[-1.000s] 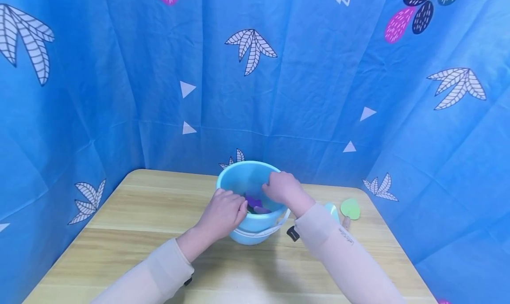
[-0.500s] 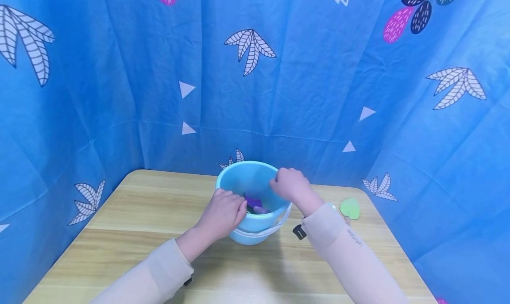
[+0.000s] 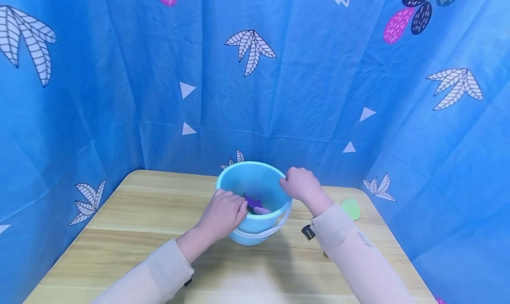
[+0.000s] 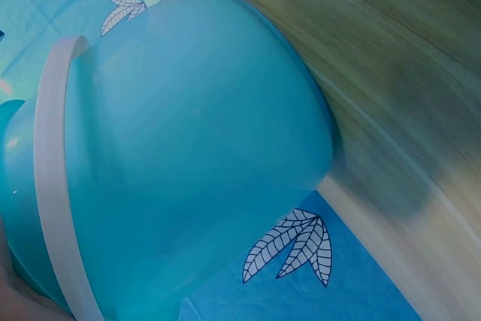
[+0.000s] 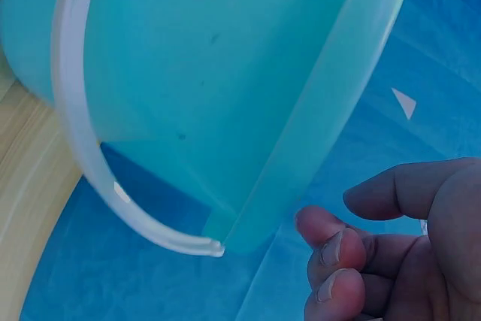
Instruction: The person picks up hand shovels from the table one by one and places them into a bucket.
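A light blue bucket (image 3: 252, 224) stands upright at the back of the table, its white handle (image 3: 275, 228) hanging down on the near side. Inside lie a purple object (image 3: 253, 203) and a paler lilac one (image 3: 261, 210); their kinds are unclear. My left hand (image 3: 223, 213) grips the bucket's left rim with curled fingers. My right hand (image 3: 304, 186) is beside the right rim. In the right wrist view, its loosely bent fingers (image 5: 338, 249) hold nothing, with a gap between thumb and index finger. The left wrist view shows mostly the bucket's side (image 4: 203, 133).
A green, flat-headed toy (image 3: 350, 209) lies at the table's right, partly behind my right sleeve (image 3: 354, 246). A small dark bit (image 3: 325, 254) shows by that sleeve. The wooden table (image 3: 159, 202) ends near a patterned blue curtain (image 3: 239, 100).
My right hand has moved rightward, from over the bucket's right rim to just beside it. The right sleeve now covers the light blue item that showed beside the green toy. My left hand stays put.
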Tool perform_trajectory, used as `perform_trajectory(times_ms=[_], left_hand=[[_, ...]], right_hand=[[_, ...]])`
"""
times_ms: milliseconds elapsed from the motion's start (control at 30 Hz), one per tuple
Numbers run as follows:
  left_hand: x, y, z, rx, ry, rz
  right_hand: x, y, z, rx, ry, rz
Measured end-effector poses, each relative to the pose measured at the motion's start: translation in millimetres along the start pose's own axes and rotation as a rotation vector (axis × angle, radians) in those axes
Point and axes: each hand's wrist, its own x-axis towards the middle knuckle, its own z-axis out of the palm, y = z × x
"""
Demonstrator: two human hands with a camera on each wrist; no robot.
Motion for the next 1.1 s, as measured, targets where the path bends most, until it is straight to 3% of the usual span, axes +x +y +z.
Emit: perform_trajectory(times_ms=[1100], left_hand=[[0.0, 0.2, -2.1, -0.009, -0.005, -0.011]], right_hand=[[-10.6, 68, -5, 0.028, -0.018, 0.074]])
